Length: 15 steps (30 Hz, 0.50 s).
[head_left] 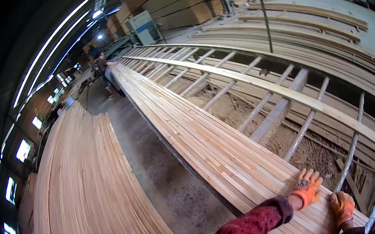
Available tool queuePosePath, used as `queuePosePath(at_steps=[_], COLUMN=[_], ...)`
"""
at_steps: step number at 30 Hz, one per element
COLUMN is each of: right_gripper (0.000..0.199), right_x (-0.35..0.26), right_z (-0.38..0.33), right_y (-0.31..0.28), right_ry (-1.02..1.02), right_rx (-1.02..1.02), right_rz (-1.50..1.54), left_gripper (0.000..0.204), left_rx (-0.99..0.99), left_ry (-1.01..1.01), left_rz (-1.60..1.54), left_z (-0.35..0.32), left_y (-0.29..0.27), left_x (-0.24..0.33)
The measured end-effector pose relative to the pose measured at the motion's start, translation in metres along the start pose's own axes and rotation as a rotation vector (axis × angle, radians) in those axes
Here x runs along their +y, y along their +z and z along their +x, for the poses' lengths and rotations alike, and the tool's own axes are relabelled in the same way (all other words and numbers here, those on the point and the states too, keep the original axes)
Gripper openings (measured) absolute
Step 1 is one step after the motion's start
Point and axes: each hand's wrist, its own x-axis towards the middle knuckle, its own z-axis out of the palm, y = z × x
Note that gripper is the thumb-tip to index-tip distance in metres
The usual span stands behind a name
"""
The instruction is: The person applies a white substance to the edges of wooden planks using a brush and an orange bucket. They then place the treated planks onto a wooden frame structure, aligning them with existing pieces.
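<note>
Both gloved hands lie flat on the near end of the long strip stack (213, 147): the left hand (306, 188) has its grip spread wide, palm down, while the right hand (342, 206) rests just beside it, fingers loosely curled and pinching nothing. Pressing evenly should keep the strips flush; a lone strip (262, 85) lies beyond on the rollers (277, 113).

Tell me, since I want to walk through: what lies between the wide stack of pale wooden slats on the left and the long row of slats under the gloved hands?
A bare grey concrete floor strip, seen in the head view.
</note>
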Motion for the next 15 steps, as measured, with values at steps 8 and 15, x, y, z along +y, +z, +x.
queuePosePath(at_steps=[8, 15], right_gripper=[0.048, 0.039], right_x=[-0.007, 0.000], right_z=[-0.035, -0.037], right_y=[0.011, 0.006], right_ry=[0.003, -0.243], right_rx=[0.048, 0.205], right_rz=[0.047, 0.099], left_gripper=[0.039, 0.024], left_rx=[0.468, 0.667], left_ry=[-0.029, -0.897], left_rz=[-0.801, -0.702], left_z=[-0.257, -0.464], left_y=[0.015, 0.098], left_x=[0.089, 0.142])
